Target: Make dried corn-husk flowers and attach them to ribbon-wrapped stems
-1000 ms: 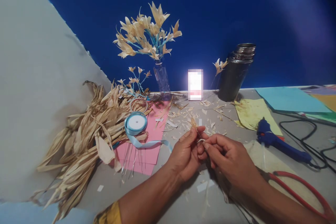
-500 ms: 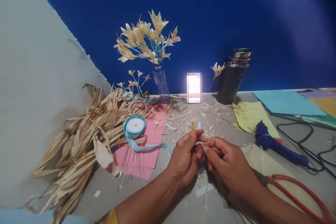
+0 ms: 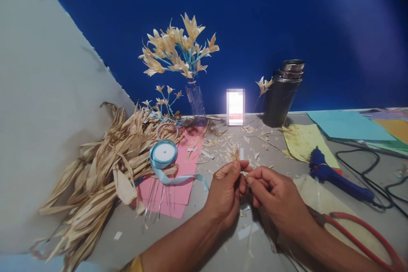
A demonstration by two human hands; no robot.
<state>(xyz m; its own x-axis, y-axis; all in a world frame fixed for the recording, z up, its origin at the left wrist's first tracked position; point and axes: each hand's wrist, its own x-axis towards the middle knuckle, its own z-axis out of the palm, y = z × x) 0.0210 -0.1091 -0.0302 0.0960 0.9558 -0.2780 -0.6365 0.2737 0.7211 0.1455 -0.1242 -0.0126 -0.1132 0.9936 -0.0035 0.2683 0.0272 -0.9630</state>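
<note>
Our left hand (image 3: 226, 189) pinches a small tan flower (image 3: 236, 155) between thumb and fingers, its dry petals poking above them, probably to steady it. Just beside, our right hand (image 3: 272, 191) has finger and thumb pressed together; what they grip is hidden. The hard blue glue gun (image 3: 339, 176) lies right of it, likely for easy reach. Left of our left hand, smooth ribbon (image 3: 164, 151) coils beside papery, crinkled husks (image 3: 95, 168).

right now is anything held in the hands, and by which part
The left hand pinches a small tan piece by its lower end. Whether the right hand also holds something cannot be told.
</note>
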